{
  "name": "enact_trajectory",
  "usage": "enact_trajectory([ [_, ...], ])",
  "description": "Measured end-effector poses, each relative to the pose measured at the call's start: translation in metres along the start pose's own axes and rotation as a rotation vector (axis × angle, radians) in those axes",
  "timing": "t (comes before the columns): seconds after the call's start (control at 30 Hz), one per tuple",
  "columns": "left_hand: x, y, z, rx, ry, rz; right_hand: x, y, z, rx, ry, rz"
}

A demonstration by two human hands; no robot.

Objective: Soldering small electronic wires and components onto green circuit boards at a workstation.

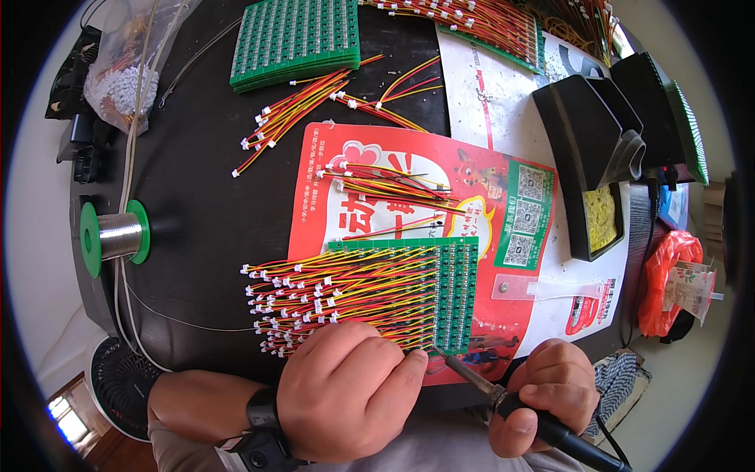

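Note:
My right hand grips a soldering iron by its black handle. The iron's tip points up and left, at the near edge of a green circuit board. Rows of red, yellow and black wires with white connectors cover most of that board and hang out past its left side. Over the board's near edge my left hand is closed, its thumb and forefinger close to the iron's tip. Whatever those fingers pinch is hidden. From a green spool of solder, a thin strand runs toward the wires by my left hand.
Loose wires lie on a red printed sheet beyond the board. Farther back are stacked green boards and more wire bundles. A black iron stand with yellow sponge stands right. A fan is at lower left.

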State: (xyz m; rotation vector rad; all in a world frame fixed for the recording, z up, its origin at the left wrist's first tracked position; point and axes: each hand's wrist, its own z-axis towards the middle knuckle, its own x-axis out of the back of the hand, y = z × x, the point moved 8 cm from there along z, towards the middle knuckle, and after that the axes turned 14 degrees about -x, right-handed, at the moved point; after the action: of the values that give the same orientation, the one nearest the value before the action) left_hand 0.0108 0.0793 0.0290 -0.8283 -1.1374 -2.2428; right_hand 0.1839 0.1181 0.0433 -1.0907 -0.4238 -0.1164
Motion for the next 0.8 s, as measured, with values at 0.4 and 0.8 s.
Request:
enact_trajectory([
  [0.4, -0.0004, 0.0001, 0.0, 0.006, -0.001, -0.001, 0.0045, 0.0018, -0.0076, 0.067, 0.121, 0.051],
  [0.8, -0.0002, -0.0004, -0.0003, 0.009, 0.024, 0.01, 0.0036, 0.0021, -0.0058, 0.03, 0.089, 0.052],
])
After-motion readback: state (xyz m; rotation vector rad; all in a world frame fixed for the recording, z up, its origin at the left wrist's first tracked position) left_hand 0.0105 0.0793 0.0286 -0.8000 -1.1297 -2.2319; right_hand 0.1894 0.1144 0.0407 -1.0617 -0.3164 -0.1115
